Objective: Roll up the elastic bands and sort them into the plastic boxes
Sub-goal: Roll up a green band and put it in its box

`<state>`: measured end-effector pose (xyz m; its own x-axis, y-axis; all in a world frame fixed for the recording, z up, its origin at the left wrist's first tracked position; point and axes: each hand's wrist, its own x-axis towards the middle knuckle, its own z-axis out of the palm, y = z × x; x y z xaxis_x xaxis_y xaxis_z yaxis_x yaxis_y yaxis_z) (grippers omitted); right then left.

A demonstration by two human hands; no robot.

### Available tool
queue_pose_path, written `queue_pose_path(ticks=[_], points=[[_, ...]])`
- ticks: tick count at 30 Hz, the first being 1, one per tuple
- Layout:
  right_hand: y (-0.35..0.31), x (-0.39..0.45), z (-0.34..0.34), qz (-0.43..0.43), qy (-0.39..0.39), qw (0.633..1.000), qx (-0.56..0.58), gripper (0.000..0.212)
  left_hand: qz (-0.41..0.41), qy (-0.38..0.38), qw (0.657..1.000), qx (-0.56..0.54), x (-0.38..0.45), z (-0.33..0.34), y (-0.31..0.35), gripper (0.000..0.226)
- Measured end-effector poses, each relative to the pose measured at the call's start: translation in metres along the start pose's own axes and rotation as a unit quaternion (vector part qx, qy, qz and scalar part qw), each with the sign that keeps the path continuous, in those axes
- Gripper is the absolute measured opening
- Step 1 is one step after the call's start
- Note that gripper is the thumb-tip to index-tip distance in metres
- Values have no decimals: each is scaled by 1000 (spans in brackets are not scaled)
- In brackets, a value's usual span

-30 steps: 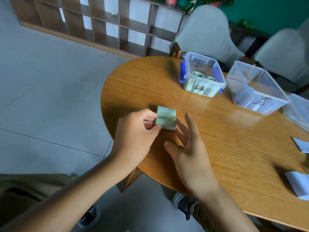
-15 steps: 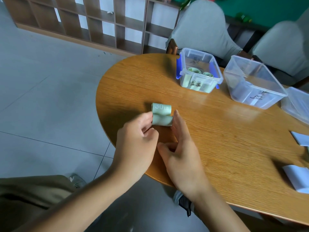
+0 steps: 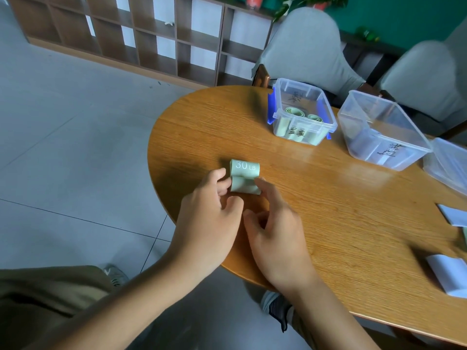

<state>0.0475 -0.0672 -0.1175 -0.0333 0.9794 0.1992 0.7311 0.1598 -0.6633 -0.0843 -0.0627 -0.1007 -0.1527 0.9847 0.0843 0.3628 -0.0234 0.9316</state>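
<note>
The partly rolled green elastic band point(image 3: 244, 176), marked 30 LB, lies on the table point(image 3: 328, 210) between the fingertips of both hands. The left hand point(image 3: 209, 223) grips its left end with curled fingers; the right hand point(image 3: 278, 238) presses an extended index finger against its right end.

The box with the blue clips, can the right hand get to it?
Probably yes. Only bare table lies between the right hand and the box with the blue clips, and it has no lid on. The hand is touching the green band.
</note>
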Motion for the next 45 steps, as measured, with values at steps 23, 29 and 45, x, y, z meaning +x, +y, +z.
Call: queue_pose_path(ticks=[23, 29, 45], points=[[6, 51, 9, -54, -19, 987, -152, 63, -15, -15, 999, 26, 23, 5, -7, 57], [7, 71, 7, -49, -44, 987, -148, 70, -2, -20, 999, 39, 32, 2, -7, 57], [14, 112, 4, -62, -104, 981, -153, 66, 149, -15, 974, 172, 71, 0, -23, 49]])
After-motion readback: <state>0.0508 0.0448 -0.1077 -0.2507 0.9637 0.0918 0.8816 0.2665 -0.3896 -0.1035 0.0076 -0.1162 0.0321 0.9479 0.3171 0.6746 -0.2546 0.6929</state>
